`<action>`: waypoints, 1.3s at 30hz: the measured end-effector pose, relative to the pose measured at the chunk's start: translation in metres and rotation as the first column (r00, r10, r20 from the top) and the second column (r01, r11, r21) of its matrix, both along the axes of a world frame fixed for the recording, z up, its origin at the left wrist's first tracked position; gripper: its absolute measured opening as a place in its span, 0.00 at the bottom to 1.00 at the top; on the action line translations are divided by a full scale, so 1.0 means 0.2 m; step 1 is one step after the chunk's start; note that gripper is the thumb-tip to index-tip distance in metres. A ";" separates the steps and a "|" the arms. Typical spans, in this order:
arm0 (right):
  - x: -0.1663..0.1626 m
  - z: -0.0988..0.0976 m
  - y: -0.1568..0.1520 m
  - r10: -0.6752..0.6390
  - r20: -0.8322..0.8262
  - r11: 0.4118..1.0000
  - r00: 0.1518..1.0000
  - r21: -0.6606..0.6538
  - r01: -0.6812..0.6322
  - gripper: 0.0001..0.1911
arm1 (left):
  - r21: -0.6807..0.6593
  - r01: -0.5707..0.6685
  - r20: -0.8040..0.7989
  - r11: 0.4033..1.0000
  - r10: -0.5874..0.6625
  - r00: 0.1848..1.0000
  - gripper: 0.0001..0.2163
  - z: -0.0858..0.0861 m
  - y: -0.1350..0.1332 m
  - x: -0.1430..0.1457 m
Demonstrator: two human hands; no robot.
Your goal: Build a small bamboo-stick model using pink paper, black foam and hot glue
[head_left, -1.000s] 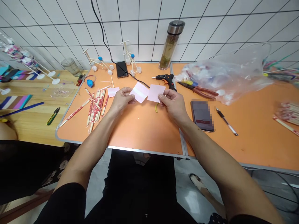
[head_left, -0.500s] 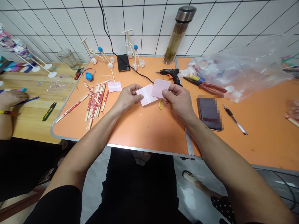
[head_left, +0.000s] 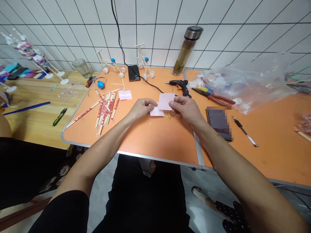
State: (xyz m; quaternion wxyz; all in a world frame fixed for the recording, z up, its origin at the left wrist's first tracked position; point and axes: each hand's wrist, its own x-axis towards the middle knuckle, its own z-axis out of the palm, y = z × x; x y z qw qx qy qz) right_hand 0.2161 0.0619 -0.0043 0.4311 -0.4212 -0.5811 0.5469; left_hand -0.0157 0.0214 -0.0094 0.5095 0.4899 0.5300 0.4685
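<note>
My left hand (head_left: 141, 109) pinches a small pink paper square (head_left: 156, 112) that lies low over the orange table (head_left: 150, 136). My right hand (head_left: 186, 108) pinches a second pink paper square (head_left: 166, 100), held upright and overlapping the first. A small yellow-green piece (head_left: 169, 114) lies on the table just under my right hand. A third pink square (head_left: 125, 94) lies to the left, beside a heap of red-and-white sticks (head_left: 105, 107).
A black glue gun (head_left: 180, 84), red pliers (head_left: 213, 97), a dark phone (head_left: 219, 123) and a pen (head_left: 245, 132) lie right of my hands. Stick models (head_left: 145, 66), a charging phone (head_left: 133, 72), a bottle (head_left: 187, 50) and a plastic bag (head_left: 245, 82) stand behind. Another person sits at left.
My hands have drawn together; the two pink squares, apart a second ago, now overlap. The left square has dropped toward the table.
</note>
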 end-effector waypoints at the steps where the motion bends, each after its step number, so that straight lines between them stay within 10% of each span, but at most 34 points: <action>1: -0.01 0.02 -0.01 0.021 0.031 1.000 0.999 0.003 -0.022 0.18 | -0.018 0.017 0.030 1.000 -0.017 0.999 0.10 0.01 0.00 0.00; 24: -0.10 -0.04 0.00 0.059 0.143 0.998 0.988 0.028 -0.063 0.17 | -0.015 0.074 -0.083 0.997 -0.075 0.994 0.18 -0.03 -0.01 -0.01; 31: -0.08 0.09 0.23 -0.115 0.236 0.962 0.965 0.269 0.049 0.09 | 0.041 0.327 0.280 0.944 -0.325 0.903 0.18 0.08 -0.05 -0.03; 39: -0.64 0.04 0.35 -0.076 0.713 0.742 0.697 0.507 -0.438 0.19 | 0.038 0.591 0.319 0.806 -0.570 0.757 0.27 0.19 -0.14 -0.06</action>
